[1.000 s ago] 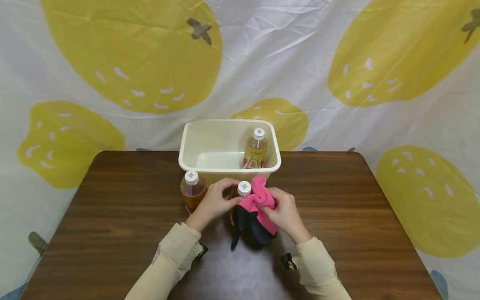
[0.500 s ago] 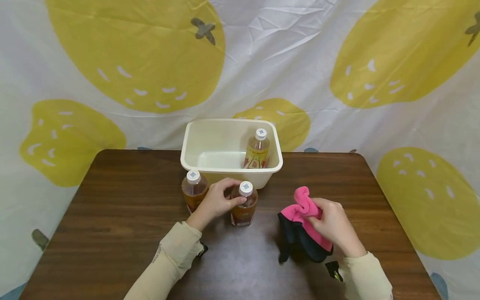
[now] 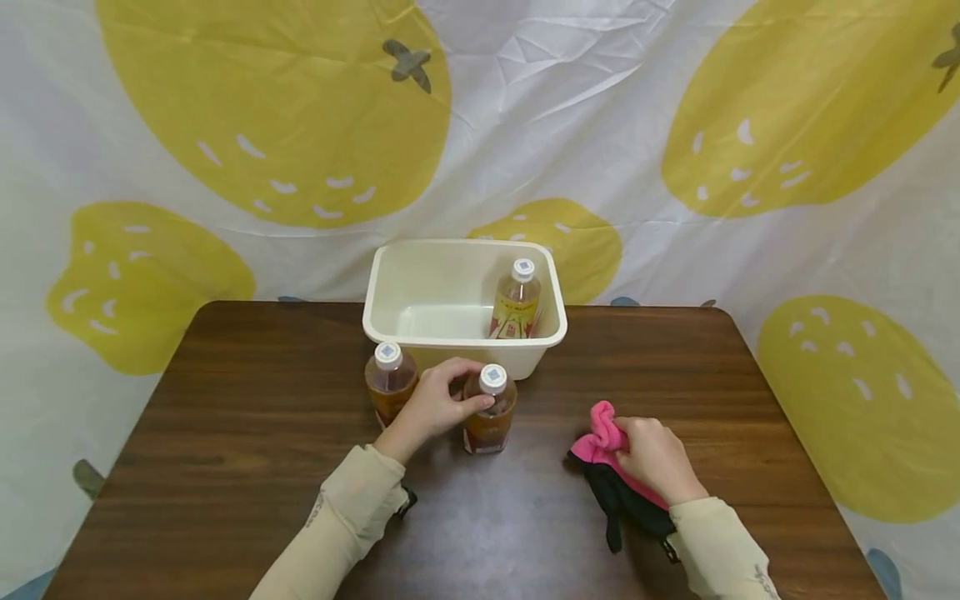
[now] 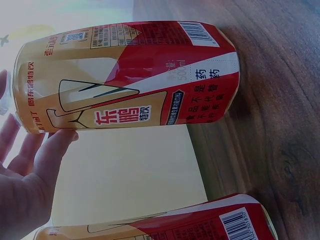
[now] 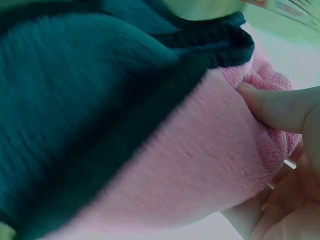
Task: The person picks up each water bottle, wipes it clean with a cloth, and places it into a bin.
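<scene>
My left hand grips the upper part of an upright drink bottle with a white cap, thumb on the near side. In the left wrist view this bottle shows a red and gold label. Just left of that hand stands a second drink bottle, partly covered by the hand and wrist. Out to the right, my right hand pinches a pink and black cloth by its bunched pink part. Up close in the right wrist view, the cloth looks fluffy, with a dark edge band.
A cream plastic bin stands behind the bottles at the table's back edge. Inside it, on the right, is another drink bottle. The brown wooden table reaches back to a lemon-print curtain.
My right hand has taken the cloth away from the held bottle to the right, then lowered it a little toward the table. The left hand keeps its hold on the bottle.
</scene>
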Motion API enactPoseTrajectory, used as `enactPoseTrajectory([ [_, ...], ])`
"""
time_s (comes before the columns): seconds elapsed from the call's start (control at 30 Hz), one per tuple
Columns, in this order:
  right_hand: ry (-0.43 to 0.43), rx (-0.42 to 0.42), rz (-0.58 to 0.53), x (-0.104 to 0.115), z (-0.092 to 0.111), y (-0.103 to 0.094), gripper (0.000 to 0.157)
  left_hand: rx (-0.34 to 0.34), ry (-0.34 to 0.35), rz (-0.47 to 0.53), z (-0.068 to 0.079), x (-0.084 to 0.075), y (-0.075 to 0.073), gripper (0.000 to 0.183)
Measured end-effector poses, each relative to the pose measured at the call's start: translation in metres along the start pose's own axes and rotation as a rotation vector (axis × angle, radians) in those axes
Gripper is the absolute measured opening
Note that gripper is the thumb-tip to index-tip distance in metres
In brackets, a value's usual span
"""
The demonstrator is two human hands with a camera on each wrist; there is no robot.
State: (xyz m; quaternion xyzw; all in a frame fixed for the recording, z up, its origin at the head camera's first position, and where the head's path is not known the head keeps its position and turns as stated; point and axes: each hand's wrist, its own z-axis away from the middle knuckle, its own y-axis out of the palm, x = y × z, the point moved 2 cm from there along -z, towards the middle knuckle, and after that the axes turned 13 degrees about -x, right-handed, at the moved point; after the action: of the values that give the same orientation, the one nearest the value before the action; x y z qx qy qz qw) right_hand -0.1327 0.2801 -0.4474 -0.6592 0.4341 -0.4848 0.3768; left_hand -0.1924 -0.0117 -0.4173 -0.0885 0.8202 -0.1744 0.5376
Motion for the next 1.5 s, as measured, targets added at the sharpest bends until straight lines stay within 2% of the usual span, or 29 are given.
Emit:
enactPoseTrajectory([
  [0.2,0.0,-0.033,0.017,-0.003,-0.002,0.016,0.012,-0.005,-0.013,0.003,0.0,0.0,0.001,0.035],
  [0.43,-0.039,-0.029,0.06,-0.005,-0.005,0.029,0.036,0.003,-0.027,-0.005,0.0,0.001,0.001,0.035],
  [0.5,-0.052,-0.029,0.068,-0.005,-0.005,0.032,0.037,0.008,-0.028,-0.004,0.0,0.002,0.001,0.035],
  [0.63,-0.014,0.038,0.075,-0.003,-0.007,0.035,0.046,0.013,-0.027,-0.002,0.0,0.003,0.001,0.035],
  [0.77,0.029,0.145,0.085,-0.006,-0.011,0.036,0.064,0.012,-0.024,-0.003,-0.001,0.003,0.001,0.035],
  [1.03,0.083,0.297,0.037,-0.014,-0.021,0.039,0.084,0.014,0.02,-0.016,0.0,0.003,0.001,0.035],
  [1.37,0.104,0.32,0.018,-0.017,-0.023,0.04,0.089,0.028,0.095,-0.079,0.001,0.005,0.001,0.04],
  [1.5,0.081,0.318,0.035,-0.013,-0.023,0.035,0.088,0.035,0.113,-0.091,0.0,0.005,0.001,0.038],
])
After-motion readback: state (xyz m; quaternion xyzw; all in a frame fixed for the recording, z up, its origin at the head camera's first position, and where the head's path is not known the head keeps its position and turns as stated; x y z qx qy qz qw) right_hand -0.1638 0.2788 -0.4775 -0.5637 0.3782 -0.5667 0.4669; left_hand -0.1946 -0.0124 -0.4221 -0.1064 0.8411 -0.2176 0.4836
